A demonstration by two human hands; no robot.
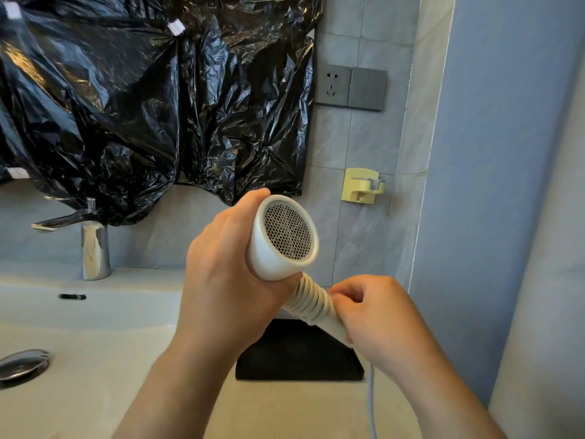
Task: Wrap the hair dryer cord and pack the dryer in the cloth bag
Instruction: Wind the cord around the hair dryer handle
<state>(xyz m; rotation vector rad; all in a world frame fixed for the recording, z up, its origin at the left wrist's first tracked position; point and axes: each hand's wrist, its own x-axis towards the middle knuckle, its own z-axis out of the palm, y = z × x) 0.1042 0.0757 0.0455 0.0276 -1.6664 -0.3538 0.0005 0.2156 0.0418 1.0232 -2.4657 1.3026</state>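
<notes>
A white hair dryer [285,239] is held up over the counter, its mesh intake facing me. My left hand [228,274] grips the dryer's barrel from the left. Several turns of white cord [311,301] are wound tightly round the handle just below the barrel. My right hand [376,318] grips the lower handle, its fingers pinching the cord against it. The loose rest of the cord [371,403] hangs down below my right wrist to the bottom edge. A black cloth bag [300,356] lies flat on the counter under the dryer.
A white basin [95,327] with a metal drain [22,364] lies at the left, a chrome tap [93,245] behind it. Black plastic sheeting [142,99] covers the wall above. A wall socket [332,85] and a yellow holder [362,185] are on the tiles. A blue wall [506,185] stands at the right.
</notes>
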